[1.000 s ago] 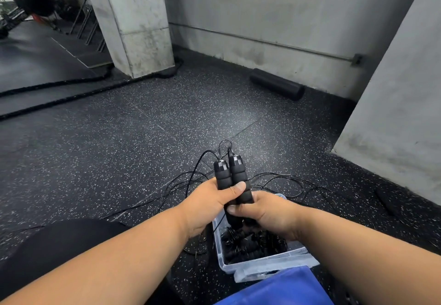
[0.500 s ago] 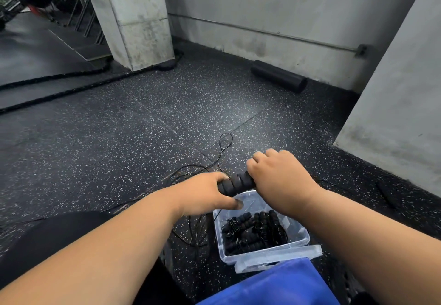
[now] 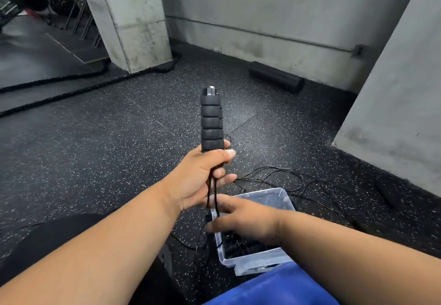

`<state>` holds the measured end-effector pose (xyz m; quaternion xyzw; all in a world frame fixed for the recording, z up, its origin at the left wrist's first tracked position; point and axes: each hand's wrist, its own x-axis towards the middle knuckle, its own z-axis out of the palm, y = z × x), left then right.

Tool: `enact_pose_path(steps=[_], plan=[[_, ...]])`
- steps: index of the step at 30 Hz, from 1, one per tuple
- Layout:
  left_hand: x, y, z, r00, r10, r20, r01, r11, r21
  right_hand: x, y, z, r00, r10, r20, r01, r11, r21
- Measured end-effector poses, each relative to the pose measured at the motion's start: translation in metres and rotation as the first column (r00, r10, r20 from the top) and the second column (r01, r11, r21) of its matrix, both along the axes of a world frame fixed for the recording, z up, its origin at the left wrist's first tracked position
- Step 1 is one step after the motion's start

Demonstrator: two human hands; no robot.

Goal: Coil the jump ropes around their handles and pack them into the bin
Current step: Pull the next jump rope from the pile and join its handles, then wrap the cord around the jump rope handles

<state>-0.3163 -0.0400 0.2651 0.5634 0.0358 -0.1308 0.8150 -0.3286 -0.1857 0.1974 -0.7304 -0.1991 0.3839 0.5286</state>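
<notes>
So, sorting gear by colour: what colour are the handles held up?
Black ribbed foam handles, silver tip, gripped by the left hand; head view.

forearms (image 3: 114,240): bare, no sleeves | wrists: no watch or bands | lap (image 3: 47,238): black garment

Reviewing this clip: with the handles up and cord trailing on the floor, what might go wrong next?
1. The cord lies in loose overlapping loops on the floor beside the bin; coiling may pull it into a knot.
2. The left hand grips only the low end of the handles; winding could twist them loose.
3. The right hand is blurred, so its hold on the cord is unclear; a slack wrap may unravel.
</notes>
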Motion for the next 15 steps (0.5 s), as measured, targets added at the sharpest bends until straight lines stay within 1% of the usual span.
enact_pose_path(steps=[2,4,7,9,10,12,13,15], plan=[[-0.002,0.006,0.005,0.998,-0.056,-0.006,0.056,0.997,0.045,0.003,-0.001,0.001,0.995,-0.09,0.048,0.091,0.996,-0.008],[-0.001,0.02,0.01,0.994,-0.105,0.009,0.102,0.983,0.154,0.012,-0.01,0.014,0.978,-0.162,0.132,0.173,0.982,-0.071],[-0.001,0.043,0.017,0.987,-0.154,-0.033,0.157,0.937,0.312,0.03,-0.031,0.035,0.953,-0.17,0.251,0.208,0.969,-0.131],[-0.003,0.053,0.019,0.983,-0.175,-0.056,0.183,0.888,0.423,0.042,-0.042,0.046,0.918,-0.218,0.331,0.281,0.947,-0.157],[-0.004,0.056,0.018,0.982,-0.179,-0.057,0.183,0.836,0.517,0.047,-0.047,0.05,0.896,-0.233,0.379,0.313,0.935,-0.167],[-0.004,0.058,0.013,0.981,-0.187,-0.051,0.166,0.68,0.714,0.051,-0.051,0.062,0.862,-0.207,0.462,0.321,0.93,-0.182],[-0.004,0.058,0.01,0.979,-0.198,-0.05,0.161,0.599,0.784,0.05,-0.051,0.068,0.856,-0.167,0.489,0.291,0.938,-0.189],[-0.004,0.056,0.001,0.968,-0.24,-0.077,0.181,0.448,0.875,0.045,-0.049,0.078,0.826,-0.082,0.558,0.238,0.947,-0.215]])
